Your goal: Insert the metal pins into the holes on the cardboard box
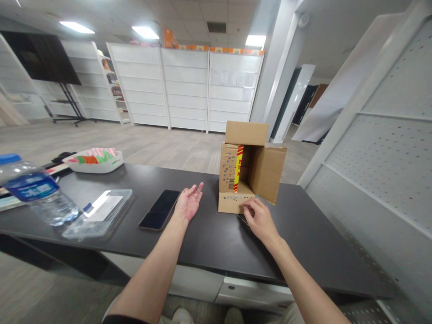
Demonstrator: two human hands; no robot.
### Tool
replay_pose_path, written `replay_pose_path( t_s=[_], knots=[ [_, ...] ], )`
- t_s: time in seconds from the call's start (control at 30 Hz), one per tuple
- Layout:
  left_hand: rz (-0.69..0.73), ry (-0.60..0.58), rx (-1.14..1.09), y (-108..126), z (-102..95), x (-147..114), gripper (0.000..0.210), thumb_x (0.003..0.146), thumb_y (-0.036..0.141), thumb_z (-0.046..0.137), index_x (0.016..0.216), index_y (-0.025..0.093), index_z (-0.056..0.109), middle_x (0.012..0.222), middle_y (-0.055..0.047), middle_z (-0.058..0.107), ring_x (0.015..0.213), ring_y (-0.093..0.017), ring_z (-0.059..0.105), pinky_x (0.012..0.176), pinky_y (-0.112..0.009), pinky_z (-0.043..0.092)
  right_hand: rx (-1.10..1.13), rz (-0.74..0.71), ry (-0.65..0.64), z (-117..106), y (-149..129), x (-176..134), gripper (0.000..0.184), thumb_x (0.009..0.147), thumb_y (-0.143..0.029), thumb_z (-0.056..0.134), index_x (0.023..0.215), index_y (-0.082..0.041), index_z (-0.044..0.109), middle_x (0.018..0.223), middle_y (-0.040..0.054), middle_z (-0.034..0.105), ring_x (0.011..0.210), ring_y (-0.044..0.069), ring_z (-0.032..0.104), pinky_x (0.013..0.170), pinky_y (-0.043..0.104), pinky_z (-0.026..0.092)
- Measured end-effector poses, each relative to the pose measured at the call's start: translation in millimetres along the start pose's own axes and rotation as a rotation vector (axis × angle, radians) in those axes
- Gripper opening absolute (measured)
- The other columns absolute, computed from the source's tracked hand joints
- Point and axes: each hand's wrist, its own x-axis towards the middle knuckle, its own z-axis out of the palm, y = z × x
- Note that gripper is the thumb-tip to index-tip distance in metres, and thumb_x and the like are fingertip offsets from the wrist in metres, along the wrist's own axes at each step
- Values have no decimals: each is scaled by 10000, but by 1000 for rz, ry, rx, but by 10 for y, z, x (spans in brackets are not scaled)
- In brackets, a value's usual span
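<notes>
A cardboard box (266, 173) stands on the dark desk with its flaps spread and its opening facing me. Small, roundish marks or studs dot its left flap and its lower front flap (232, 202); I cannot tell which they are. At the right end of that lower flap, my right hand (259, 218) has its fingers pinched together. Whatever sits between those fingertips is too small to make out. A thin metallic object (243, 219) shows partly under this hand. My left hand (189, 202) is palm up with fingers apart, holding nothing, just right of a black phone (159, 210).
A clear plastic case (101, 213) and a water bottle (40, 193) with a blue cap are at the left. Behind them sits a white basket (96, 166) of colourful cloth-like items. A perforated white panel (388, 157) rises along the right side.
</notes>
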Motion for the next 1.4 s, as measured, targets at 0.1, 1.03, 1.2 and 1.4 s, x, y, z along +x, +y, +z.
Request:
replay_pose_path(
  t_s=[0.1, 1.03, 1.2, 1.4],
  knots=[
    [-3, -4, -3, -1, 2, -4, 306, 680, 2, 637, 533, 149, 413, 719, 38, 689, 972, -179, 668, 1057, -378, 273, -17, -7, -16, -39, 7, -70, 172, 836, -174, 471, 873, -203, 635, 894, 43, 634, 882, 190, 562, 787, 307, 396],
    [12, -13, 23, -6, -2, 9, 319, 684, 2, 633, 529, 149, 397, 710, 39, 688, 966, -189, 670, 1059, -384, 274, -456, 65, -165, -18, -144, -187, 98, 782, -184, 470, 689, -205, 491, 747, 32, 579, 763, 193, 496, 698, 325, 261],
    [11, -12, 27, -5, -6, 8, 309, 684, 3, 633, 528, 150, 410, 711, 39, 686, 967, -183, 670, 1060, -379, 276, -496, 66, -177, -4, -130, -194, 97, 796, -179, 457, 705, -206, 477, 757, 40, 581, 758, 199, 501, 690, 323, 268],
    [6, -3, 22, -4, -10, 14, 314, 696, -1, 618, 526, 150, 403, 715, 38, 684, 977, -186, 666, 1060, -384, 281, -470, 77, -159, 17, -80, -207, 80, 811, -181, 433, 738, -212, 440, 737, 31, 577, 744, 198, 507, 690, 322, 272]
  ],
)
